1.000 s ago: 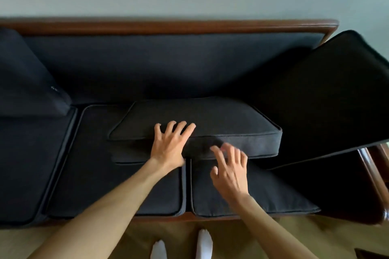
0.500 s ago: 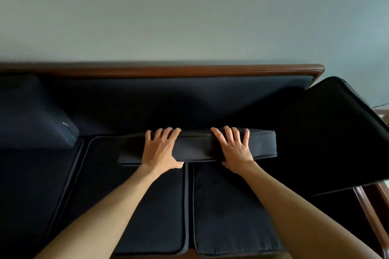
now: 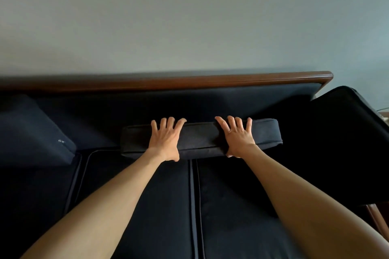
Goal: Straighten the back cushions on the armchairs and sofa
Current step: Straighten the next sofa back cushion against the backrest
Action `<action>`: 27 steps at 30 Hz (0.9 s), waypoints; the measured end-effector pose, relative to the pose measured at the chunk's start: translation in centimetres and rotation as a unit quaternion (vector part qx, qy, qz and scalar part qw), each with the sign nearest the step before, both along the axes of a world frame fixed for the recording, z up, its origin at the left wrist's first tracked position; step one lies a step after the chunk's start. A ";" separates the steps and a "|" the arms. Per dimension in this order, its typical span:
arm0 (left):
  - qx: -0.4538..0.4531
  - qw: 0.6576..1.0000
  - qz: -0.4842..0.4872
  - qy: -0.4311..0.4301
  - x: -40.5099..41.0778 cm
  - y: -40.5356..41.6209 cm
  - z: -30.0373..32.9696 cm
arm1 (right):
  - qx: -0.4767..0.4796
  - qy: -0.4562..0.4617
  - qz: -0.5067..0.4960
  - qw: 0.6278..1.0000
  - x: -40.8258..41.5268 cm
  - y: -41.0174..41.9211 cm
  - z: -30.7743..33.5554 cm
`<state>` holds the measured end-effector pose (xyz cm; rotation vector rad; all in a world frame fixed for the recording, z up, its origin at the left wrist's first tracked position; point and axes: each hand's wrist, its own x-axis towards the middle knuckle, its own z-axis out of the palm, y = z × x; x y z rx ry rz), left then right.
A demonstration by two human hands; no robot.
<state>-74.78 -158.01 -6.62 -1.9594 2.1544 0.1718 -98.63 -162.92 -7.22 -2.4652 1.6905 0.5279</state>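
A dark back cushion (image 3: 202, 139) lies flat across the middle of the dark sofa, its front edge facing me. My left hand (image 3: 165, 139) grips that edge on the left, fingers spread over the top and thumb under. My right hand (image 3: 239, 136) grips it the same way on the right. A second back cushion (image 3: 31, 132) leans at the far left of the sofa. A third back cushion (image 3: 341, 145) stands tilted over the right end. The sofa's upholstered back (image 3: 168, 103) behind the middle cushion is bare.
The sofa has a wooden top rail (image 3: 189, 80) against a grey wall. Two seat cushions meet at a seam (image 3: 193, 206) below my hands. A wooden arm (image 3: 376, 216) shows at the lower right.
My view has come closer and tipped up. Both hands went from hovering over the flat cushion to gripping its front edge, and the cushion has shifted back toward the sofa's back.
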 end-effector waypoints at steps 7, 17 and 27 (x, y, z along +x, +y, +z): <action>0.029 0.999 -0.016 0.043 2.1 -4.0 1.7 | -0.020 -0.006 0.028 0.999 1.2 -3.3 1.4; 0.067 0.996 -0.003 0.067 13.6 -3.4 5.1 | 0.029 -0.025 0.065 0.997 12.1 -3.6 4.8; 0.086 0.995 0.020 0.046 28.4 -0.4 5.8 | 0.048 -0.046 0.082 0.994 27.0 -1.1 4.2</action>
